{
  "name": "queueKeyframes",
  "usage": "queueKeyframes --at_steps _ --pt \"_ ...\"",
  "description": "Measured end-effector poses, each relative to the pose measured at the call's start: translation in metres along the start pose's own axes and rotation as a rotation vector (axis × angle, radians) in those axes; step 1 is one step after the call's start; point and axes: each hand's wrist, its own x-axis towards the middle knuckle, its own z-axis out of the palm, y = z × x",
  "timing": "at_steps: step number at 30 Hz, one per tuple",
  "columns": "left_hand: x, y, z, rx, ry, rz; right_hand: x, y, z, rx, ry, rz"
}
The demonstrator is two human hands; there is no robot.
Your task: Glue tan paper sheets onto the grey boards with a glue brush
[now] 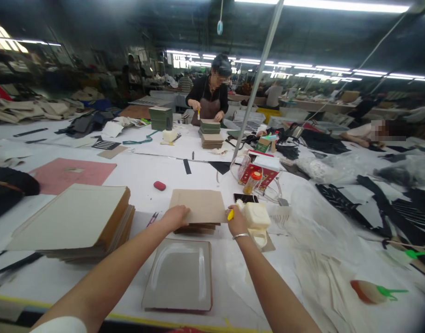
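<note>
A tan cardboard sheet (198, 203) lies over a small stack of similar boards (198, 228). My left hand (177, 217) is closed on the left edge of this sheet. At its right edge is my right hand (237, 223), closed around a yellow-handled brush (230, 214) with white bristles; its fingers also seem to touch the sheet. Nearer to me lies a grey board (179, 277) with a shiny wet band around its surface. A cream plastic container (257, 216) stands just right of my right hand.
Larger boards form a tall stack (73, 217) on the left. Beyond the sheet lie a red oval object (159, 185), a phone (246, 198) and a red box (259, 173). A metal pole (257, 78) rises behind. Across the table a co-worker (210, 95) handles stacked boards.
</note>
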Motion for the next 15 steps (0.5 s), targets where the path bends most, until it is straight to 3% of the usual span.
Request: queueKeyframes --at_steps 6,15 --pt "0.005 0.013 -0.005 0.115 -0.019 0.040 0.006 -0.004 -0.001 0.062 0.049 0.014" --pt "0.004 0.014 -0.014 0.147 -0.079 0.129 0.006 -0.008 -0.006 0.169 0.107 0.044"
